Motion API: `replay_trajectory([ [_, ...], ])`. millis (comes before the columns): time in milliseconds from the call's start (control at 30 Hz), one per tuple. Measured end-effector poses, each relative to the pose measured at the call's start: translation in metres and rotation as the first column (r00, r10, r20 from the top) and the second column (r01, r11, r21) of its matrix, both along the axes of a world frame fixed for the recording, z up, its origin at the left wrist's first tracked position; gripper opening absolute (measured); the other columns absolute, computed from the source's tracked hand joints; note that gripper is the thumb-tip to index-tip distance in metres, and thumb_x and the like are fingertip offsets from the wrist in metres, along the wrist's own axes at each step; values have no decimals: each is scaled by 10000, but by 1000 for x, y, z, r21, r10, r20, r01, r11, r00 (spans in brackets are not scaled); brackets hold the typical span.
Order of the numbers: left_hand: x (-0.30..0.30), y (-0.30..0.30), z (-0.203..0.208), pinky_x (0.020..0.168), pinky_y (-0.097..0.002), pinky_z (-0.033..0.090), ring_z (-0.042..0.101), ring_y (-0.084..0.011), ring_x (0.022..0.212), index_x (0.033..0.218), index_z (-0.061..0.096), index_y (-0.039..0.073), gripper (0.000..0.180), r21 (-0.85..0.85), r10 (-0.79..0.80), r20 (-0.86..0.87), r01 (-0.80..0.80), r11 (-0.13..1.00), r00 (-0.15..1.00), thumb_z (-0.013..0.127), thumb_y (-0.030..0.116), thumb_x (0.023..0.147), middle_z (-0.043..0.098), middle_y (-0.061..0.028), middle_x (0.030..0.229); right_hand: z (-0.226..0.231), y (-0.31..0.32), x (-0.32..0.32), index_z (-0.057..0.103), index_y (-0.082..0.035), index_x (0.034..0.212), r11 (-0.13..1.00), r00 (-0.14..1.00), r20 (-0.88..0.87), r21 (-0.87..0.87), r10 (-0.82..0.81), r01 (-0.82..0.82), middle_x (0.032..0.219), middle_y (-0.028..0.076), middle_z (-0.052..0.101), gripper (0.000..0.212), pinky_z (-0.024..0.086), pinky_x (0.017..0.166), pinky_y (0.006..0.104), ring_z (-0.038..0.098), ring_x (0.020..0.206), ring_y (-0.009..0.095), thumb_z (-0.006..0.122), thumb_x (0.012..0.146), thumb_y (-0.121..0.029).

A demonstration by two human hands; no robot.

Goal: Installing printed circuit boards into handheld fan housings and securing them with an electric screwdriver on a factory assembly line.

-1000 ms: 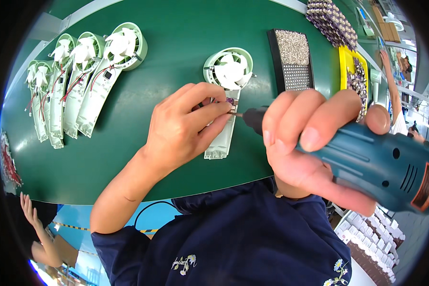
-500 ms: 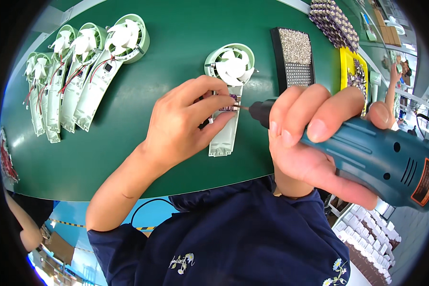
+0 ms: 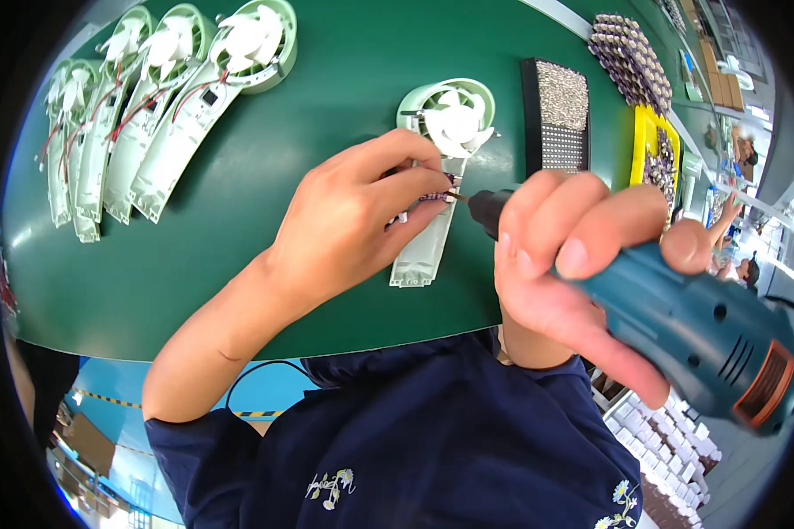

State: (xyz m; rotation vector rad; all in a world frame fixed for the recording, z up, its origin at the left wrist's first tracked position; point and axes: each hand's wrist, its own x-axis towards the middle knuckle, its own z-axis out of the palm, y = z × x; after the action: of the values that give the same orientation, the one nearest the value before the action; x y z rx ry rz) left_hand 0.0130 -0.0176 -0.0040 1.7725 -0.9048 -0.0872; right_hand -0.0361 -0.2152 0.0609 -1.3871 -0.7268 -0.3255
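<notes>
My right hand (image 3: 578, 242) just tilted the teal driver (image 3: 701, 322) it grips, left hand (image 3: 340, 207) pinching the purple board (image 3: 434, 197) on the fan housing (image 3: 422, 256): new angle for the bit (image 3: 458, 197), apparently same spot.

The table (image 3: 238, 229) is presenting a smooth green surface and is supporting all items listed here. At the left, five pale-green fan units (image 3: 185, 128) are lying close together in a slanting row, their round heads pointing toward the far side. A separate fan unit (image 3: 422, 251) is lying near the middle, head likewise away. To its right, a black tray (image 3: 533, 119) is resting, a yellow bin (image 3: 640, 145) is standing farther right, and a stack of small purple-and-silver parts (image 3: 631, 62) is occupying the far right.
</notes>
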Motion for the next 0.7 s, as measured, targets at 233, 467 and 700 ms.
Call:
replay_trajectory([
  [233,2,-5,2,705,-336,572,700,-239,853,981,728,32,217,-59,-28,-28,27,998,999,801,-26,785,669,-72,1036,9,28,-14,458,-121,1354,996,997,21,-42,-74,75,924,127,587,797,483,553,375,567,667,261,734,833,-656],
  [467,0,-7,-3,727,-397,565,676,-288,834,960,705,38,149,-75,-56,-15,55,996,998,785,68,838,650,-57,1041,-4,11,0,465,-110,1412,935,977,-58,283,-206,214,915,68,558,893,455,498,359,530,615,183,574,868,-810],
  [700,-4,-1,5,697,-357,567,695,-228,838,1003,739,53,159,-17,-41,-128,39,999,991,777,27,850,656,-44,1077,-17,-107,-101,607,-23,1196,362,141,-381,-610,-914,705,866,31,602,394,484,580,282,572,661,115,599,1058,-391],
])
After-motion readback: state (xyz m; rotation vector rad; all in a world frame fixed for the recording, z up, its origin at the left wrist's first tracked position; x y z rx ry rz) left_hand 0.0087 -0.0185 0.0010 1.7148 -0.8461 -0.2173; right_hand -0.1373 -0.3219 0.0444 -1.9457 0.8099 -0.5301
